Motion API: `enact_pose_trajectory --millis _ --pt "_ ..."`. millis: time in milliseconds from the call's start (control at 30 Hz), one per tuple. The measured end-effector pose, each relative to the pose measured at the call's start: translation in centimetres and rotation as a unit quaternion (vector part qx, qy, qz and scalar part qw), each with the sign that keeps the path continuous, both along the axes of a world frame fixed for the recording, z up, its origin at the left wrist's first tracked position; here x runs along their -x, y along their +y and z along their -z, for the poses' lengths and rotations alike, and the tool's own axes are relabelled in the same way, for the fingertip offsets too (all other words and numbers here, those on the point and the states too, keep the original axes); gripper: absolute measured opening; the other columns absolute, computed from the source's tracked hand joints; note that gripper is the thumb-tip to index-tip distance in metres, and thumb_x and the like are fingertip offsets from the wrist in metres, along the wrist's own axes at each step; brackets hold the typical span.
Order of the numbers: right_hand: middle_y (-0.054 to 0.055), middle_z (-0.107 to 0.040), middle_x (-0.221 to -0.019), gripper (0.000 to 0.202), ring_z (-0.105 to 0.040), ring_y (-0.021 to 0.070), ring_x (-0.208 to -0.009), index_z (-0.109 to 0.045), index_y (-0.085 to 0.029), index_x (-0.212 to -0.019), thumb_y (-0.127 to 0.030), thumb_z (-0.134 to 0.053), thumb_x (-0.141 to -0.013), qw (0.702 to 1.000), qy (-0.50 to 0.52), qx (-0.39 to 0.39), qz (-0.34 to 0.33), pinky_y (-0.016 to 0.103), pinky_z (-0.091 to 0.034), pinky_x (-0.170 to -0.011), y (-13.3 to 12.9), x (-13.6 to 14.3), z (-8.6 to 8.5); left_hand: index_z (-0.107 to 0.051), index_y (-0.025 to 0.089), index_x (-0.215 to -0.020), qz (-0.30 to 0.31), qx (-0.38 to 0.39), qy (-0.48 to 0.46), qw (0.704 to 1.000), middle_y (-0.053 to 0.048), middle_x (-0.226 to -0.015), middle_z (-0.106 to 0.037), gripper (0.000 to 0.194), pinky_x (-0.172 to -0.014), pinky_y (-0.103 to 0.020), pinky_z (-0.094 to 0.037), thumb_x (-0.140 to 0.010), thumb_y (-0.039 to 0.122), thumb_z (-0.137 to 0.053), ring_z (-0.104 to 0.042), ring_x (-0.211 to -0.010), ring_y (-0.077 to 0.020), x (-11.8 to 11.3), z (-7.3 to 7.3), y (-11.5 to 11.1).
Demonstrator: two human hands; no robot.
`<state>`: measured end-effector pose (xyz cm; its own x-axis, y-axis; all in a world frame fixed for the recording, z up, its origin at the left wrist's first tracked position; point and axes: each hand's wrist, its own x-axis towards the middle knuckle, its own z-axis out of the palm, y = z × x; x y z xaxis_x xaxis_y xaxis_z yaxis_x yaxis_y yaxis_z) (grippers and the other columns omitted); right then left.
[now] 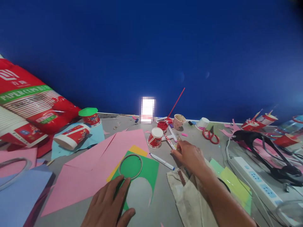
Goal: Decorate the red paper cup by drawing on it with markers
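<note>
My left hand (111, 201) lies flat with its fingers spread, their tips at the near edge of a grey ring (130, 166). That ring rests on a green paper sheet (151, 167) with a large round hole cut in it. My right hand (193, 156) reaches forward, thumb and forefinger closed at the near end of a red-and-white marker (169, 141). Its other fingers are curled and partly hidden. Between the hands lies a blue-capped marker (162, 161). An upside-down red paper cup (155, 138) stands just left of the red marker.
Pink paper (94, 170) spreads across the left side. A red bag of paper cups (35, 97) leans at the far left. Red-handled scissors (210, 135) lie beyond my right hand. A power strip (257, 181) with cables and a black strap (267, 148) are at right.
</note>
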<state>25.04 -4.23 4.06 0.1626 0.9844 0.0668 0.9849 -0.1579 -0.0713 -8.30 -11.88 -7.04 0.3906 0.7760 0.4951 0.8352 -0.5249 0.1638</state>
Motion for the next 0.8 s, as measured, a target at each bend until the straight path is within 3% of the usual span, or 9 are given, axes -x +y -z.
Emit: enact_pose_trajectory --millis 133,233,367,467,533,700,800 --pt "0.005 -0.077 -0.091 0.018 -0.071 0.0221 -0.074 -0.068 -0.023 -0.097 -0.041 -0.070 -0.097 1.000 -0.003 -0.014 0.002 0.029 -0.030 -0.060 -0.1 -0.3 0.4 -0.047 0.031 -0.157 0.011 -0.001 0.011 1.000 -0.011 -0.145 -0.064 0.058 -0.103 -0.048 -0.055 -0.103 0.052 -0.054 -0.063 -0.129 -0.0326 -0.2 -0.9 -0.2" --pt "0.002 -0.074 -0.081 0.020 -0.066 0.0201 -0.068 -0.066 -0.024 -0.087 -0.041 -0.068 -0.097 0.997 0.026 -0.065 -0.022 0.029 -0.031 -0.059 -0.5 -0.2 1.2 -0.047 0.029 -0.158 0.011 0.010 0.015 1.000 -0.012 -0.149 -0.062 0.057 -0.106 -0.047 -0.053 -0.104 0.046 -0.055 -0.060 -0.132 -0.0320 -0.3 -1.3 -0.6" --pt "0.000 -0.067 -0.068 0.035 -0.060 0.0174 -0.059 -0.062 -0.024 -0.078 -0.049 -0.057 -0.101 0.974 0.119 -0.142 -0.132 0.029 -0.038 -0.060 -1.3 1.0 2.5 -0.045 0.026 -0.159 0.015 0.015 0.018 1.000 -0.012 -0.151 -0.061 0.064 -0.108 -0.047 -0.049 -0.100 0.045 -0.062 -0.058 -0.133 -0.0329 -0.8 -1.5 -0.9" --pt "0.001 -0.068 -0.071 0.040 -0.061 0.0174 -0.061 -0.064 -0.024 -0.079 -0.053 -0.052 -0.103 0.960 0.141 -0.135 -0.203 0.029 -0.042 -0.062 -1.7 1.5 3.3 -0.049 0.025 -0.156 0.013 0.023 0.029 0.999 -0.013 -0.152 -0.062 0.069 -0.107 -0.048 -0.048 -0.095 0.050 -0.070 -0.060 -0.129 -0.0338 -1.4 -1.3 -0.9" --pt "0.002 -0.071 -0.075 0.043 -0.063 0.0180 -0.063 -0.067 -0.024 -0.080 -0.058 -0.052 -0.102 0.964 0.134 -0.116 -0.199 0.029 -0.044 -0.063 -1.4 0.9 3.8 -0.053 0.024 -0.152 0.008 0.031 0.035 0.999 -0.014 -0.151 -0.063 0.073 -0.106 -0.049 -0.048 -0.091 0.056 -0.074 -0.061 -0.126 -0.0344 -1.8 -1.1 -0.9" --pt "0.001 -0.068 -0.067 0.052 -0.061 0.0192 -0.055 -0.069 -0.025 -0.079 -0.073 -0.056 -0.092 0.984 0.072 -0.130 -0.097 0.030 -0.042 -0.055 -0.1 -2.3 4.4 -0.053 0.020 -0.152 0.015 0.054 0.014 0.998 -0.017 -0.153 -0.061 0.081 -0.108 -0.050 -0.047 -0.088 0.064 -0.075 -0.061 -0.129 -0.0360 -2.4 -1.6 -1.1" --pt "0.000 -0.067 -0.064 0.050 -0.059 0.0181 -0.053 -0.068 -0.025 -0.076 -0.069 -0.058 -0.095 0.973 0.093 -0.177 -0.118 0.029 -0.044 -0.054 -0.1 -2.2 4.4 -0.056 0.021 -0.148 0.026 0.085 0.018 0.996 -0.015 -0.152 -0.063 0.078 -0.105 -0.048 -0.050 -0.086 0.063 -0.077 -0.063 -0.126 -0.0341 -2.3 -2.5 -1.1"
